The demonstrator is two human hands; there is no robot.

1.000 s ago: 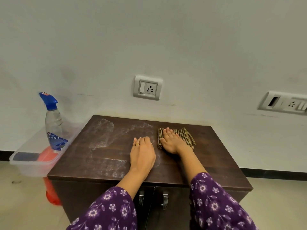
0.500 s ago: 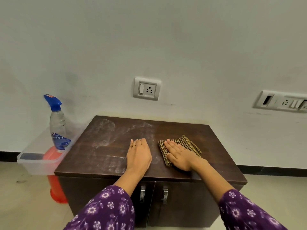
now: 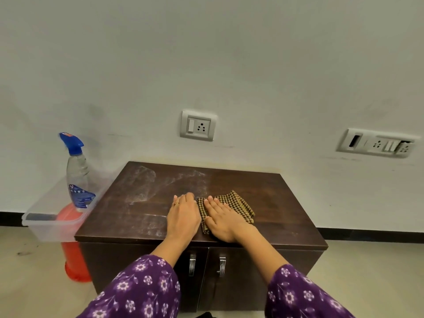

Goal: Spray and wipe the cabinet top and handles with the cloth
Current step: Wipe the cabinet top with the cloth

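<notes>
Your right hand [image 3: 226, 222] lies flat on the cloth [image 3: 238, 203], fingers straight, pressing it onto the cabinet top [image 3: 282, 203] near the middle, towards the front edge. Your left hand [image 3: 183, 216] lies palm down just beside the cloth, fingers straight, holding nothing. The bottle [image 3: 76, 173] stands upright in the clear box [image 3: 46, 222] to the left of the cabinet, so spraying of the top appears complete. The right half of the top looks dark and even. The left half carries a whitish, streaky film [image 3: 142, 187] and appears unwiped. Judge the task as roughly part-way through the top. The two handles [image 3: 192, 263] on the doors below show no sign of spray or wiping. Treat them as outstanding.
</notes>
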